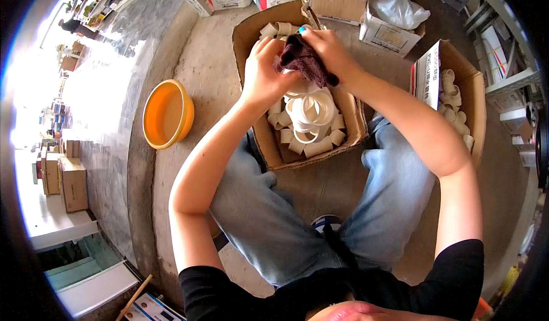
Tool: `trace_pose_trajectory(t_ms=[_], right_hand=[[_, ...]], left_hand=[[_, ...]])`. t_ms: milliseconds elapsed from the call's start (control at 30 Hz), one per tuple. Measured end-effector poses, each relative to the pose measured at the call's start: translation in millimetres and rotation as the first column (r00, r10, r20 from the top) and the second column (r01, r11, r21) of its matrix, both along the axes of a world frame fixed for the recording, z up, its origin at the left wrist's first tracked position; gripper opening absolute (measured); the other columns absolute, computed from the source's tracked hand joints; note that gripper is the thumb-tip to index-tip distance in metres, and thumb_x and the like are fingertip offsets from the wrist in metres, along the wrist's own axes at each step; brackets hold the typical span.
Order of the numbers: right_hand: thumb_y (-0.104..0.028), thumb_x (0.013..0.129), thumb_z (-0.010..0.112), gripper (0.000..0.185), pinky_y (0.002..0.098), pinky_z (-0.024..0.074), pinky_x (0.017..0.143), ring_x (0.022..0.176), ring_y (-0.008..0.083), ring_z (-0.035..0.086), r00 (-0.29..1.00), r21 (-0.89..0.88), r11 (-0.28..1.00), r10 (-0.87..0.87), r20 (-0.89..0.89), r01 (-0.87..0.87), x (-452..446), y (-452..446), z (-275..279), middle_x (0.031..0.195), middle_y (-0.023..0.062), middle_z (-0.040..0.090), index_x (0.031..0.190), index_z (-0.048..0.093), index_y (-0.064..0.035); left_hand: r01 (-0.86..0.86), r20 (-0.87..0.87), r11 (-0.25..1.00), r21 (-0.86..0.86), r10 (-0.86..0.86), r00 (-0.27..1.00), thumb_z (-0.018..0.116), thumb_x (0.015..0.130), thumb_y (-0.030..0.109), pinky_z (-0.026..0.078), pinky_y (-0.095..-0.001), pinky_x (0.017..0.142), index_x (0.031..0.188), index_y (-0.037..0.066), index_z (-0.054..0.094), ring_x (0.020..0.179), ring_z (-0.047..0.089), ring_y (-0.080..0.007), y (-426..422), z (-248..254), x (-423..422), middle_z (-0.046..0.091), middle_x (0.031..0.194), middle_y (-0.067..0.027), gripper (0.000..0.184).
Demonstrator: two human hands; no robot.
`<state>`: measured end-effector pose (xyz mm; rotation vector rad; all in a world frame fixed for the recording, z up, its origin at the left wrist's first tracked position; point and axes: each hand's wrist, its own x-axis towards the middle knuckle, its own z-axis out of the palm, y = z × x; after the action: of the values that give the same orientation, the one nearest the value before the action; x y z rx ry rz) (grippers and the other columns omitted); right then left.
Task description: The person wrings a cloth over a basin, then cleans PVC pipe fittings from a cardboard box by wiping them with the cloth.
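Observation:
Both hands meet over an open cardboard box (274, 161) standing between my knees. My right hand (333, 53) grips a dark maroon cloth (303, 62), its thumb tipped with blue. On the cloth's other side my left hand (266, 72) is closed with curled fingers; what it holds is mostly hidden by the cloth and fingers. Just below the hands, white plastic rings (311, 112) lie heaped in the box. Short cream pipe fittings (316, 147) surround them, and more show at the box's far end.
A yellow basin (169, 115) stands on the concrete floor to the left. To the right is another cardboard box (477, 98) of pipe fittings. A carton with a clear plastic bag (398, 6) and other boxes line the back. Metal shelving (517, 81) edges the right side.

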<state>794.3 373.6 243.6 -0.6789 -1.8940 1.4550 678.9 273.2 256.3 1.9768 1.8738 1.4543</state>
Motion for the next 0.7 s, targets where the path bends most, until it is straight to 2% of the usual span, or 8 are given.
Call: trace_pose_trajectory(t_ms=[100,167,267,400,500,533,600,700], right_hand=[[-0.028,0.084,0.044,0.036,0.0429,0.0456,0.067,0.069,0.0375,0.059,0.963,0.229,0.972,-0.106,0.247,0.048,8.7,-16.9,27.7,0.072,0.0231,0.059,0.071,0.060,0.0015],[-0.029,0.083,0.044,0.037,0.0446,0.0449,0.071,0.072,0.0377,0.059,0.943,0.407,0.913,-0.151,0.297,0.019,9.7,-13.7,12.2,0.074,0.0237,0.059,0.069,0.059,0.0015],[-0.026,0.085,0.039,0.036,0.0437,0.0436,0.070,0.074,0.0369,0.058,0.974,0.334,0.942,-0.098,0.204,0.025,6.9,-7.3,-5.6,0.075,0.0241,0.059,0.071,0.057,0.0023],[-0.021,0.087,0.031,0.036,0.0400,0.0420,0.067,0.074,0.0357,0.057,0.980,-0.225,0.955,-0.179,0.092,0.195,0.6,-10.6,-12.8,0.076,0.0222,0.059,0.077,0.056,0.0028],[-0.024,0.085,0.046,0.022,0.0245,0.0456,0.066,0.069,0.0098,0.055,0.948,-0.483,0.870,-0.231,-0.218,0.101,6.3,-19.7,-13.5,0.079,0.0040,0.059,0.086,0.056,-0.0042],[-0.014,0.083,0.049,0.016,0.0249,0.0451,0.072,0.081,0.0105,0.055,0.965,0.025,0.978,-0.199,-0.173,0.206,13.8,-28.1,-13.3,0.090,0.0053,0.058,0.096,0.053,-0.0047],[-0.007,0.081,0.051,0.022,0.0268,0.0446,0.075,0.086,0.0114,0.054,0.949,0.278,0.923,-0.199,-0.243,0.264,10.3,-32.0,-23.6,0.094,0.0059,0.057,0.102,0.049,-0.0047],[-0.019,0.080,0.051,0.020,0.0349,0.0452,0.070,0.078,0.0250,0.058,0.950,0.226,0.936,-0.219,-0.224,0.269,3.1,-23.2,-18.6,0.082,0.0134,0.059,0.090,0.054,-0.0022]], left_hand=[[0.017,-0.396,0.998,0.056,0.006,0.918,0.072,0.047,0.023,0.041,-0.0384,0.066,0.068,0.001,0.051,0.072,0.049,-0.0312,-3.1,9.9,7.2,0.050,0.072,-0.0113,0.037],[-0.017,-0.398,1.000,0.020,0.024,0.917,0.076,0.045,0.029,0.042,-0.0377,0.067,0.069,0.001,0.052,0.074,0.051,-0.0303,-7.1,7.3,17.0,0.051,0.074,-0.0109,0.043],[-0.059,-0.361,0.998,-0.019,0.048,0.931,0.077,0.045,0.031,0.042,-0.0380,0.068,0.068,0.002,0.054,0.074,0.052,-0.0297,-6.6,8.8,25.8,0.052,0.073,-0.0103,0.044],[-0.052,-0.153,0.998,-0.043,0.045,0.987,0.076,0.048,0.025,0.044,-0.0378,0.065,0.066,0.001,0.055,0.071,0.052,-0.0301,-2.1,2.0,16.6,0.052,0.070,-0.0108,0.036],[-0.120,0.180,0.975,-0.185,0.154,0.972,0.072,0.055,0.012,0.044,-0.0293,0.062,0.077,-0.001,0.061,0.066,0.055,-0.0199,-1.4,5.1,17.0,0.055,0.072,-0.0090,0.028],[-0.102,0.295,0.962,-0.252,0.177,0.939,0.071,0.058,0.007,0.044,-0.0255,0.062,0.082,-0.003,0.062,0.067,0.055,-0.0141,-2.9,8.5,16.9,0.058,0.076,-0.0069,0.027],[0.017,0.625,0.969,-0.245,0.145,0.767,0.073,0.063,0.010,0.044,-0.0237,0.065,0.086,-0.003,0.060,0.071,0.054,-0.0116,-0.6,2.8,16.6,0.059,0.079,-0.0053,0.030],[0.155,0.720,0.966,-0.206,0.043,0.693,0.074,0.065,0.012,0.043,-0.0230,0.067,0.092,-0.002,0.057,0.072,0.053,-0.0103,1.8,-9.8,8.1,0.057,0.079,-0.0037,0.034]])
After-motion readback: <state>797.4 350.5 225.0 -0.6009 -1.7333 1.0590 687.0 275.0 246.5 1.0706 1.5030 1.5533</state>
